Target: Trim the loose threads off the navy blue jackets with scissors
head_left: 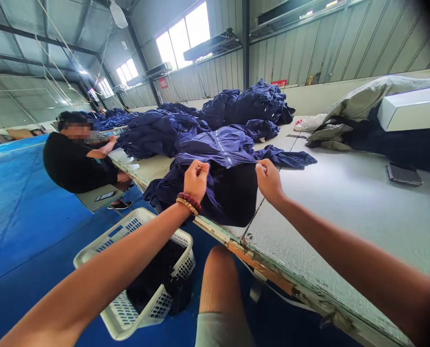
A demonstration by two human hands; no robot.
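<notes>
A navy jacket [215, 147] with a pale zip line down its middle lies on the table in front of me. Its near part, a black panel [238, 193], hangs toward the table edge. My left hand [196, 180], with two bead bracelets at the wrist, is closed on the jacket's edge at the left. At the right, my right hand [268, 179] pinches the other end of that edge. Between the two hands the edge is stretched out. One sleeve [290, 158] lies out to the right. What sits inside each fist is mostly hidden by the fingers.
Heaps of navy garments [251, 103] lie along the table [330, 202]. A white box [413, 108] sits on dark cloth at right, near a phone [404, 173]. Below left stands a white basket [119, 327] holding black cloth. Farther left, a co-worker [73, 159] sits at the table.
</notes>
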